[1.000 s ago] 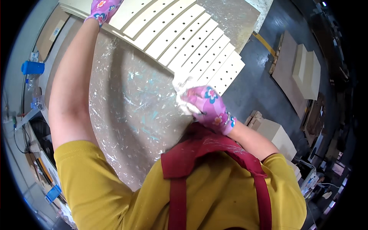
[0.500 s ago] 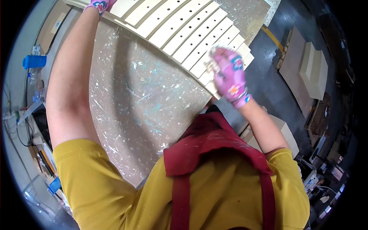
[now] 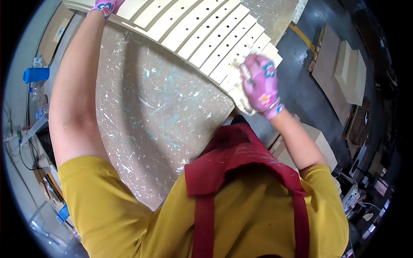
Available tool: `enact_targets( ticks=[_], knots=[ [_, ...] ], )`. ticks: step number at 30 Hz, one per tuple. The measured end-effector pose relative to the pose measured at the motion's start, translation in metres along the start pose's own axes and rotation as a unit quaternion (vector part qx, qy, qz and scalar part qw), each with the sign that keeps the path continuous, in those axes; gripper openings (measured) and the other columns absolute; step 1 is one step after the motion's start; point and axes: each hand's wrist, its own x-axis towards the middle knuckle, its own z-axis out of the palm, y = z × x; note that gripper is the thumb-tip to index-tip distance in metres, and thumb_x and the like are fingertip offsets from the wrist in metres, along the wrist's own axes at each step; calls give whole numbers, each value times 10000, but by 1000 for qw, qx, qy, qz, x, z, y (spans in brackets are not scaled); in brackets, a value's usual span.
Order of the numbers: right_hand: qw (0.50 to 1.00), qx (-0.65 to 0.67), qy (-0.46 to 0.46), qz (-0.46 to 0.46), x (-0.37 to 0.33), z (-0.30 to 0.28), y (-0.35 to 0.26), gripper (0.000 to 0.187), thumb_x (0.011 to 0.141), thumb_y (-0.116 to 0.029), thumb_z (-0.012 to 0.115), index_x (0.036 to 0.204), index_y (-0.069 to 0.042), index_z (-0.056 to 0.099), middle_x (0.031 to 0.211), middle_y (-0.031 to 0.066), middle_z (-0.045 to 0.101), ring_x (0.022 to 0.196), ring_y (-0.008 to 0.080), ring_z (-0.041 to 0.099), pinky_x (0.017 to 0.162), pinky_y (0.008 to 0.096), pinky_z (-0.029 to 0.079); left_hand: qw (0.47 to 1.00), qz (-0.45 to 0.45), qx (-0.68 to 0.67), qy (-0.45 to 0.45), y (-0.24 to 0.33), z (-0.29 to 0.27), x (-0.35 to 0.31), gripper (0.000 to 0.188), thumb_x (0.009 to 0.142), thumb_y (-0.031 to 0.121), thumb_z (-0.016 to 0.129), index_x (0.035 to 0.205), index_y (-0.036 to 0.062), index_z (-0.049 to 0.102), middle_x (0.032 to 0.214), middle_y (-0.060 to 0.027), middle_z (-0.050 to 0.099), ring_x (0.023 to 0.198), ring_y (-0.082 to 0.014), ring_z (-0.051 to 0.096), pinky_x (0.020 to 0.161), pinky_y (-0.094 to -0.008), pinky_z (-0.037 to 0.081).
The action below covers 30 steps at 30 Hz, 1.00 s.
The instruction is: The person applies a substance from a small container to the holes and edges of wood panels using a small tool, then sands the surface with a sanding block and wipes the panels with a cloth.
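Note:
Pale wooden boards [image 3: 185,32] with rows of dark drilled holes lie side by side across the workbench [image 3: 159,116]; their ends form a stepped edge at the right. My right hand [image 3: 262,81], in a pink flowered glove, is closed on a whitish rag [image 3: 240,96] and presses it to the boards near their right end. Part of the rag hangs past the boards' near edge, and motion blurs it around the fingers. At the far left end of the boards is my left hand [image 3: 105,6] in a matching glove; its fingers are cut off by the picture's upper edge.
The workbench top is spotted with white and teal paint. To the right, a flat panel [image 3: 329,73] and a cream block-shaped piece [image 3: 350,73] lie by the grey floor. A pale box [image 3: 316,144] stands beside my right arm. Blue-topped containers [image 3: 36,75] are at the left.
My right hand has shifted slightly with the rag, and more of the rag now hangs below it. The boards sit slightly further left in view; my left hand stays at their far end.

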Motion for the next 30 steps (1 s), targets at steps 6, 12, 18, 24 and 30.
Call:
enact_targets(
  ticks=[6, 12, 18, 24, 30],
  knots=[
    [968, 52, -234, -70, -42, 2, -55, 304, 695, -105, 611, 996, -69, 634, 1037, 109, 610, 1000, 275, 576, 876, 443, 453, 1000, -22, -7, -16, -5, -3, -9, 522, 941, 386, 455, 1298, 10, 515, 1360, -197, 489, 1296, -329, 420, 1107, -388, 300],
    [991, 76, -113, 2, -42, -14, -18, 296, 665, -66, 649, 960, -86, 652, 1031, 107, 635, 1012, 287, 587, 878, 431, 463, 999, -13, -5, -29, 2, -13, -12, 502, 953, 369, 446, 1300, 12, 508, 1344, -201, 497, 1275, -340, 432, 1101, -389, 301],
    [992, -20, -126, 7, -19, -16, 23, 337, 709, -120, 638, 1044, -81, 622, 1112, 118, 584, 1031, 318, 546, 888, 439, 437, 998, 5, -43, -39, -29, -4, -6, 544, 964, 466, 420, 1407, 150, 432, 1435, -96, 438, 1338, -272, 387, 1105, -342, 283],
    [994, -71, -72, 30, -15, -8, 45, 302, 768, -185, 622, 1051, -81, 616, 1104, 135, 581, 1037, 334, 543, 901, 453, 423, 997, -30, -44, -55, -22, 5, -1, 554, 958, 463, 440, 1408, 141, 428, 1444, -109, 424, 1350, -261, 372, 1108, -336, 278],
    [993, -54, -109, 15, -24, -9, 37, 330, 760, -190, 636, 1076, -97, 620, 1109, 125, 583, 1068, 325, 538, 926, 461, 414, 998, -11, -41, -46, -22, -6, -7, 535, 973, 442, 419, 1417, 143, 417, 1455, -102, 409, 1359, -249, 360, 1118, -335, 266]
  ],
)
